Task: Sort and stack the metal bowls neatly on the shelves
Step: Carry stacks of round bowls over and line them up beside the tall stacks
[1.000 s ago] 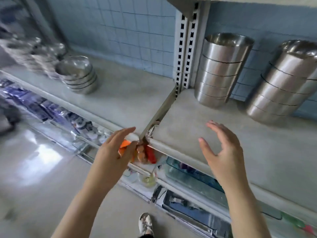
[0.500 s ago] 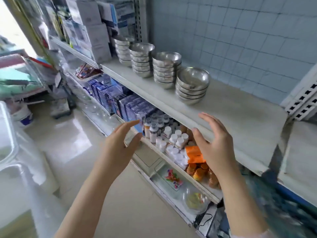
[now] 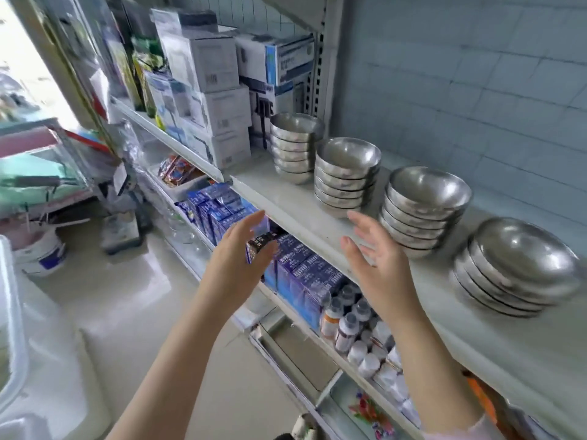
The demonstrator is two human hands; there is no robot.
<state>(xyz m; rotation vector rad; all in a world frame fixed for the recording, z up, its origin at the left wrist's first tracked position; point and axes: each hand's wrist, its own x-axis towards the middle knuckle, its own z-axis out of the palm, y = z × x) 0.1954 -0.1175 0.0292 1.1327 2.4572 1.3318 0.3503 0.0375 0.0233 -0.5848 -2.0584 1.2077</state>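
Observation:
Several stacks of metal bowls stand in a row on the white shelf (image 3: 295,201). The far-left stack (image 3: 293,147) is beside the boxes, then a second stack (image 3: 346,176), a third stack (image 3: 422,206) and a wider, lower stack (image 3: 514,268) at the right. My left hand (image 3: 241,258) hovers with straight fingers in front of the shelf edge, over the blue boxes below. My right hand (image 3: 378,258) is spread open above the shelf's front edge, a little short of the second and third stacks. Neither hand touches a bowl.
White and blue cartons (image 3: 219,90) are piled on the shelf left of the bowls. The lower shelf holds blue boxes (image 3: 298,268) and small bottles (image 3: 349,322). A white bucket (image 3: 41,252) and clutter stand on the floor at the left.
My view has swung left along the shelf, bringing the row of bowl stacks closer. Both hands stay open and have risen toward the shelf edge near the stacks.

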